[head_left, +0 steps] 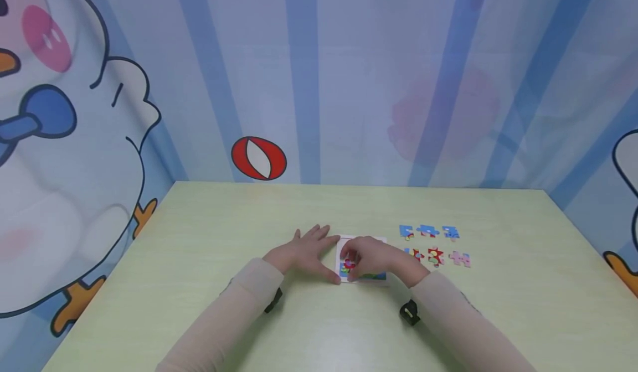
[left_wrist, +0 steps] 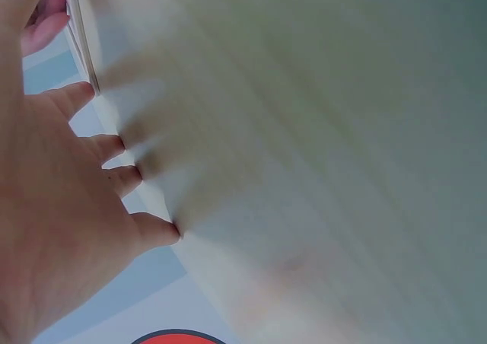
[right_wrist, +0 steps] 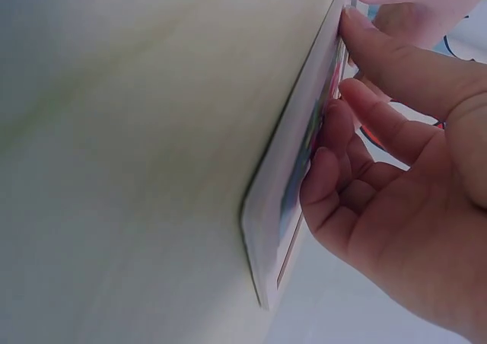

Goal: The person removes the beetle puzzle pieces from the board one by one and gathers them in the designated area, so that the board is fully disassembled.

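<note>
Picture board, one, pale-rimmed (right_wrist: 262, 260): lies flat at mid-table, between the two hands, its near and far rims parallel to the table's far edge in my head view. A red printed figure (head_left: 349, 264) shows at its left, beside the right fingertips.

Left hand (head_left: 309, 253), one: spread wide at the board's left side, thumb at the near left corner, index finger at the far left — fingertips down on the tabletop (head_left: 199, 250) in my left wrist view.

Right hand (head_left: 371, 257), one: arched over the board from the right, palm inward; thumb and index finger reach down apart, the other fingers curled. Whether it pinches a piece I cannot tell.

Loose puzzle pieces (head_left: 435, 256), six: right of the board in two rows of three; the near row's leftmost lies close to the right wrist.

Room: a broad stretch of tabletop runs left of the left hand, another right of the pieces; a far strip reaches the striped backdrop (head_left: 269, 84).

Sleeves (head_left: 249, 289), two, pale — angled inward from the near side.
</note>
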Demonstrator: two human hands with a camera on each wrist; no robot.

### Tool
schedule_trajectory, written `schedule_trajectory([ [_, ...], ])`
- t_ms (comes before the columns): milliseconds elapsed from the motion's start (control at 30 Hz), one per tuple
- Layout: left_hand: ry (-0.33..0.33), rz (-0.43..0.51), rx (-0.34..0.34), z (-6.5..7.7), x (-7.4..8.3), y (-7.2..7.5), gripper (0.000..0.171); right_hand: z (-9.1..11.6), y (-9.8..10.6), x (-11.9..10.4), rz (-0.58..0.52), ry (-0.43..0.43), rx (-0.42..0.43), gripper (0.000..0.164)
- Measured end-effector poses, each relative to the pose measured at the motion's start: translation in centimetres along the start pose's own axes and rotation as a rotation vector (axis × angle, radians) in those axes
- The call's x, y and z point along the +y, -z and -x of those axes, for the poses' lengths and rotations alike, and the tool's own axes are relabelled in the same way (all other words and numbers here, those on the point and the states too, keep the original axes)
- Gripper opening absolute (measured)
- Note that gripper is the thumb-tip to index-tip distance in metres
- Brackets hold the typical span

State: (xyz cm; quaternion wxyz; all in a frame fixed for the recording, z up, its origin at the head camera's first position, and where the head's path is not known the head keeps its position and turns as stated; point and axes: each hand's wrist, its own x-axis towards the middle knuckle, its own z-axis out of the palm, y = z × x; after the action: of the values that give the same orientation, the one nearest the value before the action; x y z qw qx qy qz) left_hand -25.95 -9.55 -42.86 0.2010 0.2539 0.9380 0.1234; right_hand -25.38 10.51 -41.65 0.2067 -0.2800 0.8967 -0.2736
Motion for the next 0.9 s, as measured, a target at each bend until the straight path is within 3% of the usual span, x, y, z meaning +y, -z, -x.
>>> schedule_trajectory([
  [900, 0.011, -0.003, 0.002, 0.01, 0.13, -0.02, 0.095, -0.36, -0.41, -0.05, 0.039, 0.017, -0.009, 0.024],
])
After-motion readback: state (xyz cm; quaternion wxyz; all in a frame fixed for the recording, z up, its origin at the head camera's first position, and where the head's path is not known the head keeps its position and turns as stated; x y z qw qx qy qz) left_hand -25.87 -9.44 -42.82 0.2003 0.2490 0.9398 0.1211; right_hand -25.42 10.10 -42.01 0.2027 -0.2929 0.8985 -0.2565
